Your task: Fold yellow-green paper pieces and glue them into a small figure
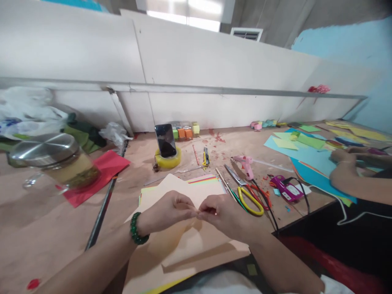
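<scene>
My left hand [171,210], with a green bead bracelet [138,228] at its wrist, is closed in a pinch. My right hand [225,214] pinches too, and the fingertips of both meet. Whatever lies between them is too small and hidden to make out. Beneath both hands is a stack of peach paper [183,257], with coloured sheets showing at its edges. To the right of my right hand lie scissors [249,200] with yellow and red handles. A pink glue gun [246,163] rests just behind them.
A phone [165,141] leans on a yellow tape roll [169,158], near a utility knife [206,157]. A glass tea mug [61,163] stands on red paper [113,163] at left. A purple power strip [286,188] lies at right, beside another person's arm [355,179] and coloured papers [277,147].
</scene>
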{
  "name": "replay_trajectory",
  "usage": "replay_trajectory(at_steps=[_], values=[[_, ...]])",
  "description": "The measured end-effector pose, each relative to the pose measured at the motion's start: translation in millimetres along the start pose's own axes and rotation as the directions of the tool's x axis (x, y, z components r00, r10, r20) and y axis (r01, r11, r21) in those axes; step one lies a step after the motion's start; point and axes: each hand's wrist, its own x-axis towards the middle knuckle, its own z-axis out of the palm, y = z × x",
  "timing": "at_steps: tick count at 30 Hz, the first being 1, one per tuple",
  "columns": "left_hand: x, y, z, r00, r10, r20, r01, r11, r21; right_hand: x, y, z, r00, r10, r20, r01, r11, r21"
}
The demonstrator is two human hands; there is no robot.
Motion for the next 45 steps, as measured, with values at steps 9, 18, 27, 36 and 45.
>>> replay_trajectory(at_steps=[9,18,27,36,45], values=[[4.8,-18.1,-1.8,0.999,0.020,0.035,-0.016,0.993,-0.118,1.5,3.7,6.1,1.000,0.000,-0.008,-0.001,0.998,-0.065],[-2.1,-13.0,-5.3,0.992,0.057,-0.114,-0.030,0.973,0.228,12.5,6.2,3.6,0.995,-0.072,-0.072,0.065,0.994,-0.090],[4.9,-20.3,-9.2,0.859,0.133,-0.494,-0.186,0.981,-0.059,16.8,58.7,-4.1,0.868,0.232,-0.438,0.202,0.642,0.740],[5.0,-20.0,-0.1,0.915,-0.031,-0.401,-0.102,0.947,-0.306,18.7,37.7,5.8,0.865,0.353,-0.357,0.177,0.450,0.875],[4.2,-18.4,-0.2,0.943,-0.160,-0.293,0.003,0.882,-0.472,10.2,42.6,9.2,0.862,0.359,-0.357,0.174,0.451,0.875]])
